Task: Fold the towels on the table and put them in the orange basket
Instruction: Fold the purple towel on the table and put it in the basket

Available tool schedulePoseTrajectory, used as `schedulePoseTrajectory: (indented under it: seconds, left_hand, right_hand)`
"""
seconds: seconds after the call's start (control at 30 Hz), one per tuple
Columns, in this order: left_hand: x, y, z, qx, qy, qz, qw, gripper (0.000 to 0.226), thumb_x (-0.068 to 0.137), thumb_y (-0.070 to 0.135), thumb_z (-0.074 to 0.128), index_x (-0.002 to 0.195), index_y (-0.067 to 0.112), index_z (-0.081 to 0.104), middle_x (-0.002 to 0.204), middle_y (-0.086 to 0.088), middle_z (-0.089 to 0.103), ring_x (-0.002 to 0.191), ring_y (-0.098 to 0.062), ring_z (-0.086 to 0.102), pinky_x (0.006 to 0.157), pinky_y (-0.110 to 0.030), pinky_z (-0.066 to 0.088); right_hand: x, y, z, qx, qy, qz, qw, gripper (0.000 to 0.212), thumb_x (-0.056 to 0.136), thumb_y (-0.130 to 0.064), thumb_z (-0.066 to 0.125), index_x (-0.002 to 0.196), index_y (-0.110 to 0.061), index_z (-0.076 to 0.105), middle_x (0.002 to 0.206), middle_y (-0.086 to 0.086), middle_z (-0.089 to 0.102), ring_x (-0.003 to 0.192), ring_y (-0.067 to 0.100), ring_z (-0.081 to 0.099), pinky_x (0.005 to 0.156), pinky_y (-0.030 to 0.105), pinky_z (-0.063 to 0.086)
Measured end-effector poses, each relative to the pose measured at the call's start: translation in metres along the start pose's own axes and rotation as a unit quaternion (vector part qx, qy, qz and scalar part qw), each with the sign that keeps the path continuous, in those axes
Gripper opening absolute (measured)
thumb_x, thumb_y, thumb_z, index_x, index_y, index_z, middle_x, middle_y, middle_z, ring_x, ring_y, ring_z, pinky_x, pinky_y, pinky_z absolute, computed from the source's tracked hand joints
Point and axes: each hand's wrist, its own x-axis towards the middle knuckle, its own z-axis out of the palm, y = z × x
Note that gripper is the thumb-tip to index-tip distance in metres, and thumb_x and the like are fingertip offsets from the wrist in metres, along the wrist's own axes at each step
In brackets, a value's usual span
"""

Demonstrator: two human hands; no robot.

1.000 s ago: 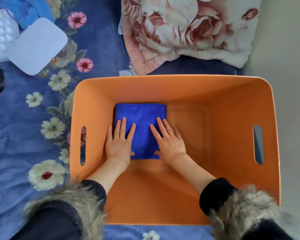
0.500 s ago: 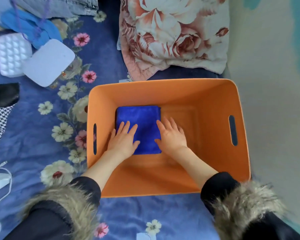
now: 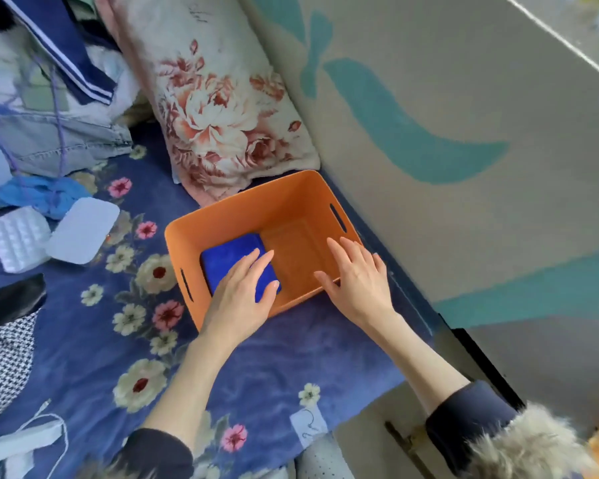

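Orange basket [image 3: 291,198] sits on a blue floral bedsheet [image 3: 83,340], right side close to the painted wall [image 3: 464,98], far edge just beside a rose-print pillow [image 3: 215,115]. Folded blue towel [image 3: 229,261] lies flat on the basket floor, in the left half, against the left wall; right half of the floor shows bare orange. Left hand [image 3: 239,299] is over the near rim with fingers straight and slightly spread, reaching over the towel's near-right part — released, gripping nothing; cannot tell if the fingertips touch the cloth. Right hand [image 3: 357,278] is over the basket's near-right corner, fingers extended and relaxed, also holding nothing; contact with the rim unclear. Both forearms bare, dark sleeves with fur cuffs [image 3: 526,444] at the near edge. Left of the basket, well apart — a white padded case [image 3: 19,243] with a flat white lid-like piece [image 3: 83,233] beside it, and a black-and-white houndstooth fabric [image 3: 4,361] at the left edge. Far left: piled clothes incl. denim [image 3: 56,146] and a navy garment with white stripes [image 3: 66,53]. White cable [image 3: 54,430] near-left.
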Motion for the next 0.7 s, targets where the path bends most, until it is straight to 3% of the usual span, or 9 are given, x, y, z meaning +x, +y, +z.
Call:
schedulePoseTrajectory:
  seconds: [0.2,0.37,0.53,0.7]
  left_hand:
    - [-0.026,0.051,-0.012,0.044,-0.045,0.147,0.987,0.048,0.094,0.032,0.049,0.141,0.026,0.039,0.149,0.002,0.033,0.138,-0.015,0.028,0.112,-0.032,0.023]
    - [-0.056,0.112,0.005,0.098,-0.097,0.320,0.937,0.043,0.093,0.026,0.052,0.135,0.019,0.048,0.145,-0.004,0.041,0.136,-0.020,0.033,0.112,-0.038,0.023]
    - [-0.108,0.183,0.040,0.079,-0.170,0.459,0.868,0.042,0.093,0.026,0.053,0.133,0.018,0.051,0.143,-0.006,0.044,0.134,-0.022,0.037,0.112,-0.036,0.027]
    - [-0.188,0.249,0.077,0.063,-0.237,0.591,0.769,0.040,0.091,0.024,0.057,0.129,0.014,0.055,0.139,-0.011,0.048,0.129,-0.027,0.043,0.108,-0.041,0.033]
  right_hand:
    - [-0.092,0.017,-0.034,-0.004,0.097,0.117,0.988,0.063,0.090,-0.054,0.044,0.144,-0.027,0.029,0.149,0.001,0.032,0.138,0.020,0.027,0.112,0.045,0.020]
    - [-0.203,0.032,-0.037,-0.001,0.137,0.263,0.955,0.064,0.090,-0.056,0.041,0.145,-0.028,0.026,0.151,0.001,0.028,0.139,0.018,0.025,0.112,0.042,0.018]
    - [-0.314,0.041,-0.037,0.051,0.195,0.407,0.891,0.062,0.091,-0.051,0.043,0.145,-0.028,0.026,0.152,-0.001,0.026,0.139,0.015,0.023,0.114,0.040,0.016]
    - [-0.427,0.032,-0.032,0.075,0.254,0.529,0.806,0.059,0.092,-0.048,0.043,0.145,-0.028,0.025,0.152,-0.001,0.026,0.139,0.016,0.023,0.115,0.043,0.014]
